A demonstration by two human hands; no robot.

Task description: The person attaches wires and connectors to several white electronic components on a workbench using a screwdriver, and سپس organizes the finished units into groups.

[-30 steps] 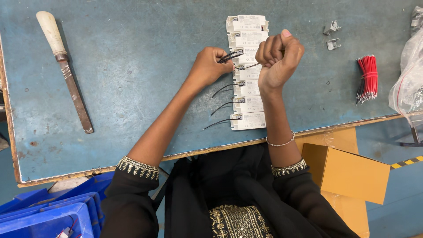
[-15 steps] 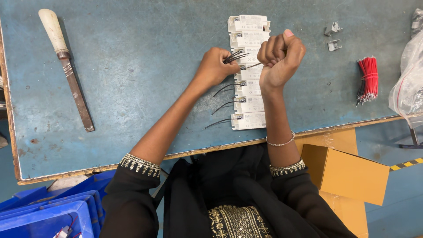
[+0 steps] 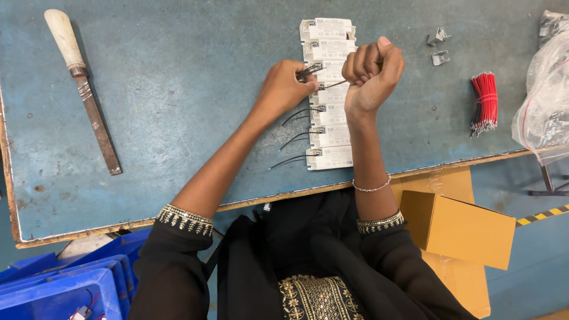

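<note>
Head view, looking straight down: a row of white rectangular plastic driver modules is laid edge to edge on the worn blue-painted workbench top, running from the far side toward the near edge. Thin black wires are seen trailing leftward from the nearer modules.

The left hand is stretched forward from a bent elbow, its forearm crossing the bench diagonally, and its fingertips are pinched shut on short black wire ends at the left side of one of the middle modules. The right hand is raised above the row with the wrist upright and the fingers curled into a tight fist — a thin dark shaft projects from under it toward the same module, so it appears to be clenched around a small tool, though the tool itself is hidden inside the fist. The two hands are set just beside each other, the shaft pointing between them.

Well to the left, a long metal file with a pale wooden handle lies on the bench. To the right of the modules are found two small grey metal clips, a bundle of short red wires and a clear plastic bag — all apart from the hands. A tan cardboard box and blue plastic bins sit below the bench edge.
</note>
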